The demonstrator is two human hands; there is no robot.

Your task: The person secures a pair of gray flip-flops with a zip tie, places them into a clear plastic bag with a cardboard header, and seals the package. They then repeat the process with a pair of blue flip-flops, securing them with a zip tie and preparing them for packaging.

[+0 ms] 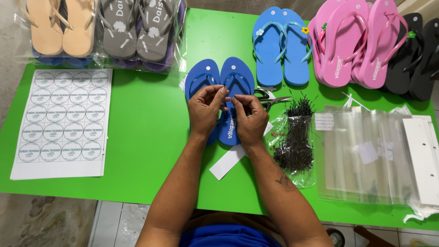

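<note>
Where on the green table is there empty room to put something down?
Bare table lies between the sticker sheet and the left hand. The right side is crowded: pin bag, clear bags, scissors and flip-flops along the back.

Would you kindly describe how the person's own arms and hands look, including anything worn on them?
Both forearms are bare, with no sleeves, gloves, watch or bracelets in view. The left hand and right hand show no rings that I can make out. The right forearm carries a small dark tattoo. Blue clothing shows below.

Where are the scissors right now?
In the head view the scissors lie on the green table just right of the right hand, between the dark blue flip-flops and the bag of black pins.
</note>
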